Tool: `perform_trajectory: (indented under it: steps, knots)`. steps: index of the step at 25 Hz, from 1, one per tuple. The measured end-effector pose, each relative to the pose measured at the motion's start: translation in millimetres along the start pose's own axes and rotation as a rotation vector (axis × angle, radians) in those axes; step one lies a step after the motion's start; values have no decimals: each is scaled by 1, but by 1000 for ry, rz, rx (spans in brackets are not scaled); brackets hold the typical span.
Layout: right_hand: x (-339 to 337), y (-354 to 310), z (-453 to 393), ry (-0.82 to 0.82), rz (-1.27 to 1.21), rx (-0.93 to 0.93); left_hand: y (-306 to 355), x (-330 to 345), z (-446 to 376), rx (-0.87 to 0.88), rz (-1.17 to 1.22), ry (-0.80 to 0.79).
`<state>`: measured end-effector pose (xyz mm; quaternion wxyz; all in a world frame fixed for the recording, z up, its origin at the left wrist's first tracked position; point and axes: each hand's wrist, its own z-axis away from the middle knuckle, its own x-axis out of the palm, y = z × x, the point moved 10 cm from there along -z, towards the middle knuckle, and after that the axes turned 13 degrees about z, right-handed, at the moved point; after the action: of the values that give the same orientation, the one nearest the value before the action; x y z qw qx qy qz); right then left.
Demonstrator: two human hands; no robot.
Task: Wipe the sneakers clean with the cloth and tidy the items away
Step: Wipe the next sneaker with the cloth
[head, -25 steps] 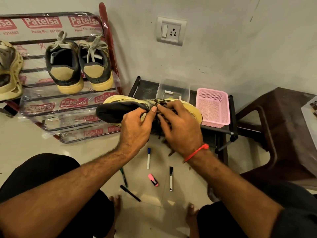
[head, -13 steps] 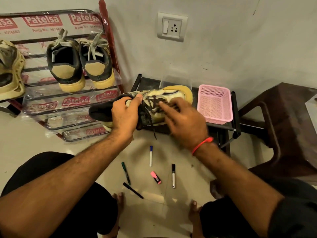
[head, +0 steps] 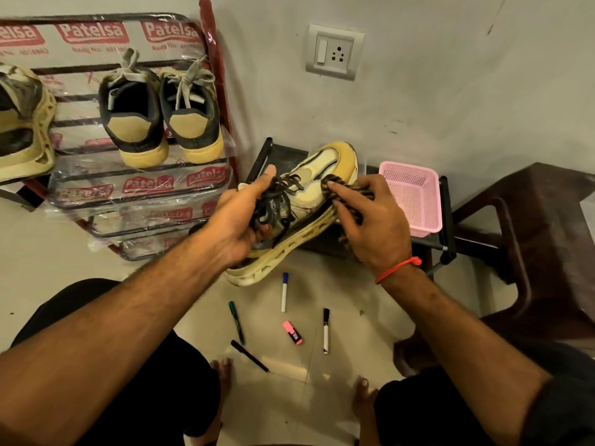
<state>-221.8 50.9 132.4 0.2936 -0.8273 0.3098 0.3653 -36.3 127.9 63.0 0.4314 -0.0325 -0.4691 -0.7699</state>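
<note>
While the left hand [head: 240, 220] grips the sneaker [head: 309, 201] at the laces, fingers curled under its tongue and thumb up, the right hand [head: 376, 220] presses a striped cloth [head: 335, 185] on the toe side, fingers bent round the fabric. Sneaker is held in the air above the floor [head: 322, 397], in front of a low black rack [head: 283, 156]; its long axis runs from near left to far right, toe pointing away toward the wall [head: 450, 75], sole edge tilted toward the viewer. Upper is pale yellow with dark laces; sole is thick, cream, with cut-out holes. Floor is glossy pale tile; wall is grey plaster with a switch socket [head: 335, 53]. Four pens [head: 284, 291] and a pink highlighter [head: 292, 332] lie loose on the tile below the sneaker. A pink mesh basket [head: 418, 194] sits on the rack, just right of the right hand. At left, a plastic-wrapped metal shoe rack [head: 145, 185] carries a dark pair [head: 161, 111], heels outward.
</note>
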Motion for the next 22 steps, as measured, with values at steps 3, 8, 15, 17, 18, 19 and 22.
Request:
perform_trajectory:
  steps: [3,8,15,17,18,19,22]
  knots:
    - [15,5,10,-55,-63,72,1,20,8,60,-317,-182]
    - [35,0,17,-184,-7,31,32,30,11,552,-1225,-43]
    - [58,-17,31,-357,26,-57,44,50,35,934,-1846,56]
    - [57,-17,30,-354,21,-57,45,56,41,1072,-1815,-61]
    - [55,-17,29,-346,14,-58,41,58,41,1121,-1812,-152]
    - [53,-16,29,-334,8,-60,31,61,39,1139,-1837,-276]
    - [50,-15,28,-336,10,-68,-8,57,22,982,-1906,-586]
